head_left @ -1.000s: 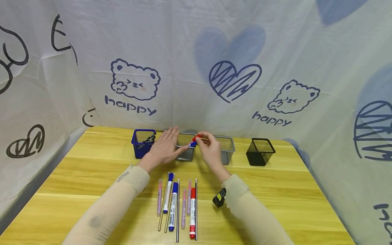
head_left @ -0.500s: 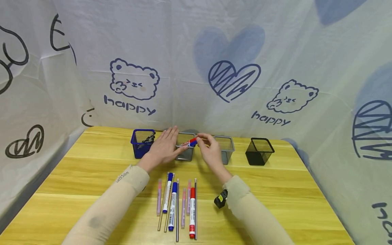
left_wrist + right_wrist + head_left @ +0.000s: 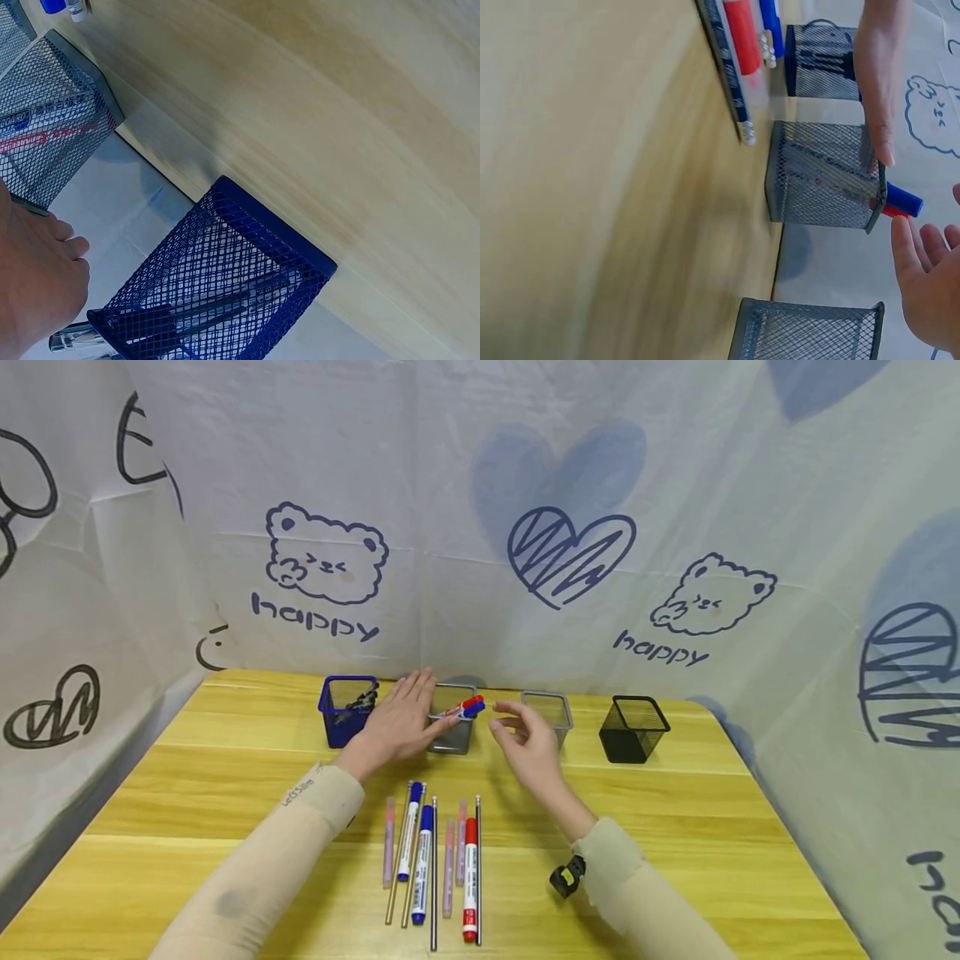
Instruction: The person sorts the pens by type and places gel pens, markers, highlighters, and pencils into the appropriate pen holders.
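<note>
My left hand (image 3: 396,720) rests with straight fingers along the left side of a grey mesh pen holder (image 3: 451,745), its thumb at the front rim. A red-capped marker (image 3: 474,700) and a blue-capped marker (image 3: 475,710) lean in that holder, caps sticking out over the right rim. Just right of the caps, my right hand (image 3: 531,745) is held apart from them, fingers loosely bent around nothing. Through the mesh the marker bodies show in the left wrist view. Left of my left hand stands a blue mesh pen holder (image 3: 247,262) with several black pens inside.
A second grey mesh holder (image 3: 557,739) stands behind my right hand, and a black mesh holder (image 3: 633,739) farther right. Pink pens (image 3: 448,868), blue markers (image 3: 422,864), a red marker (image 3: 470,881) and several pencils (image 3: 434,877) lie at the table's front middle.
My right hand has let go of the markers and moved right and slightly down, away from them. The markers have tipped into a lean in the grey holder. The left hand stays put.
</note>
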Demonstrator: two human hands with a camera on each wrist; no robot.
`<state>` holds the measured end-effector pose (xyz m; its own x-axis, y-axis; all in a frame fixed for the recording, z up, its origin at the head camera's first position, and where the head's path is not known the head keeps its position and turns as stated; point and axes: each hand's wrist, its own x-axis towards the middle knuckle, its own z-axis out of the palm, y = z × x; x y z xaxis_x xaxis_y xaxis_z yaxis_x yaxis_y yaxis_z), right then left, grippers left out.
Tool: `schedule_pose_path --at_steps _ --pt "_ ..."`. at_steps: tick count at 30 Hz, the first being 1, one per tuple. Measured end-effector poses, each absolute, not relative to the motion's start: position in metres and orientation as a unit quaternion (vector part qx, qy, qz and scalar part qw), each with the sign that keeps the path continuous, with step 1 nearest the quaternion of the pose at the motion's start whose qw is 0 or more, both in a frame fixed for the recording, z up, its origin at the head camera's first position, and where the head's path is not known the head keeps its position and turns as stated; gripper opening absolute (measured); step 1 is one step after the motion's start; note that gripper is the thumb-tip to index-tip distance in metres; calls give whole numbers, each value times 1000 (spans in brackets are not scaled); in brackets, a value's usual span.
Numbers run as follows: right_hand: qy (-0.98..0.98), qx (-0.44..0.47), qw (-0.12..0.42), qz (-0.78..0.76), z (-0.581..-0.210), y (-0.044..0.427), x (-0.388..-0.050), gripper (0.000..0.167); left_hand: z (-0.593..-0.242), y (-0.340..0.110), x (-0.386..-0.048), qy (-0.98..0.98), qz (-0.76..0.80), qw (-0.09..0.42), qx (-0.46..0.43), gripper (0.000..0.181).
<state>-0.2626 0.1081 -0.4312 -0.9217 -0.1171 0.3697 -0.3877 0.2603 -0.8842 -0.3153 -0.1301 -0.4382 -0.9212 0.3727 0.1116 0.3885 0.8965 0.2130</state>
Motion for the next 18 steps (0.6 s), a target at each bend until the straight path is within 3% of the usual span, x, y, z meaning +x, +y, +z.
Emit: schedule_pose_path --at_steps 18 --pt "-834 182 -15 521 -455 119 -213 44 -440 -130 -318 -974 -117 32 -193 95"
